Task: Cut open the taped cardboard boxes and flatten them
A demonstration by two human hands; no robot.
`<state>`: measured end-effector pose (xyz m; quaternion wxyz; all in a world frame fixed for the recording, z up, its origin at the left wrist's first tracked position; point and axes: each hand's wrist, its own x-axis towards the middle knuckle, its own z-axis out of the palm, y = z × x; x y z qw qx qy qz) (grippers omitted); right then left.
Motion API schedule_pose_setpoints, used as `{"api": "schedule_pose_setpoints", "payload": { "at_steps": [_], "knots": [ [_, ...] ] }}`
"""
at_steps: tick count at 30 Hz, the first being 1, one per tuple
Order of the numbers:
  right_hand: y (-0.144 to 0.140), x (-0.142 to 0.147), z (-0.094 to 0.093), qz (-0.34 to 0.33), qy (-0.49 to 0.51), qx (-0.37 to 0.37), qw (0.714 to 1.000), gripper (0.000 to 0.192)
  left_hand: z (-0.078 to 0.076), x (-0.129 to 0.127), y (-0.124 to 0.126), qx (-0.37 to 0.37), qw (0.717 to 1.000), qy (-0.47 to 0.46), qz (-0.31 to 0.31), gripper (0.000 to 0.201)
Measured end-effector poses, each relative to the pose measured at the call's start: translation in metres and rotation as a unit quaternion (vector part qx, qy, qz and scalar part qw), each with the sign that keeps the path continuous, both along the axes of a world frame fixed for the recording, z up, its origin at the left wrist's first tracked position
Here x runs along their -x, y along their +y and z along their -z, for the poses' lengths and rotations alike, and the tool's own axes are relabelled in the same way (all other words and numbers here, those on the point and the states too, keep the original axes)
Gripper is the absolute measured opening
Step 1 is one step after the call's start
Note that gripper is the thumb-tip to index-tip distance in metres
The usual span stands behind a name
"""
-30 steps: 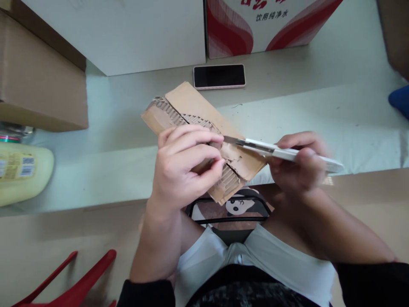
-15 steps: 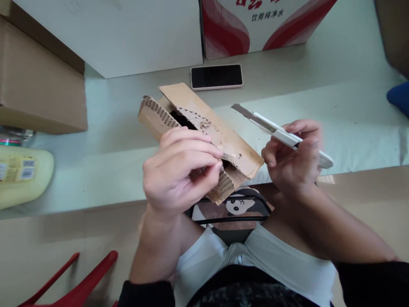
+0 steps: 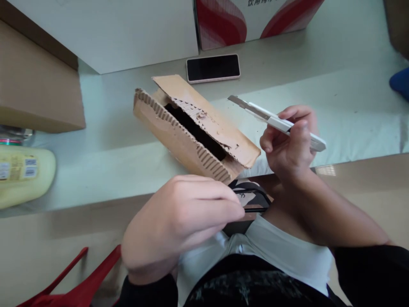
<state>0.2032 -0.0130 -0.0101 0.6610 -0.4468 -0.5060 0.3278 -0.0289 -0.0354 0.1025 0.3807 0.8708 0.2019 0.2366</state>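
In the head view, the cardboard box (image 3: 162, 130) is lying at the near edge of the table (image 3: 111, 162), its long axis running from upper left to lower right. The right hand (image 3: 290, 147) is gripping the utility knife (image 3: 275, 121), blade pointing upper left. Unlike half a second ago, the left hand (image 3: 188, 213) is hovering off the box, fingers bunched; whether they are pinching anything, I cannot tell.

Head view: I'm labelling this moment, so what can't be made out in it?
All in the head view:
Cardboard box: contents, lost in dark shadow.
Left hand: whether it holds anything, hidden by the hand itself.
Lettered carton: top, cut off by upper edge.
Blue thing: remainder, cut off by right edge.
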Motion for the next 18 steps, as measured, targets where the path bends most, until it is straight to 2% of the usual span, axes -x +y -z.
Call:
{"api": "schedule_pose_setpoints", "payload": {
  "at_steps": [4, 7, 10, 18],
  "knots": [
    [0.0006, 0.0007, 0.0003, 0.000, 0.034, -0.010, 0.999, 0.035, -0.0010, -0.0054, -0.0012, -0.038, 0.998, 0.057, 0.011, 0.014],
    [-0.0009, 0.0022, -0.0023, -0.003, 0.035, 0.004, 0.999, 0.037, 0.0000, -0.0064, -0.0044, -0.019, 0.996, 0.071, 0.041, 0.011],
    [-0.0026, 0.0037, -0.0061, 0.003, 0.029, 0.024, 0.999, 0.039, 0.0015, -0.0057, -0.0055, 0.004, 0.995, 0.093, 0.042, 0.014],
    [-0.0023, 0.0027, -0.0052, 0.020, 0.014, 0.040, 0.999, 0.043, -0.0019, -0.0021, -0.0015, 0.010, 0.997, 0.063, 0.043, 0.017]
  ]
}}
